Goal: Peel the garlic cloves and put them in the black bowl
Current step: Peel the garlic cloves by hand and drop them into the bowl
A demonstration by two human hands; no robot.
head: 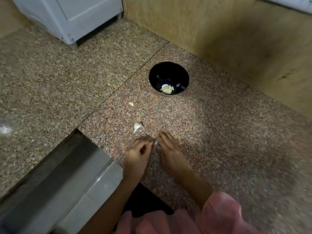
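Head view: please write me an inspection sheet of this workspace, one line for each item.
Surface: speckled stone slab, one seam across it.
Job's things: bowl holds peeled garlic; one clove lies on the slab, apart from the bowl.
Clutter: pale scrap near the hands, skin or clove unclear.
Hands: left hand has curled fingers, its hold too blurred to tell; right hand has straight fingers.
Cables: nothing seen.
Surroundings: white cabinet far left, wood panel behind, grey ledge lower left.

left grip (138,153) curled, right grip (169,150) flat, fingertips close together.
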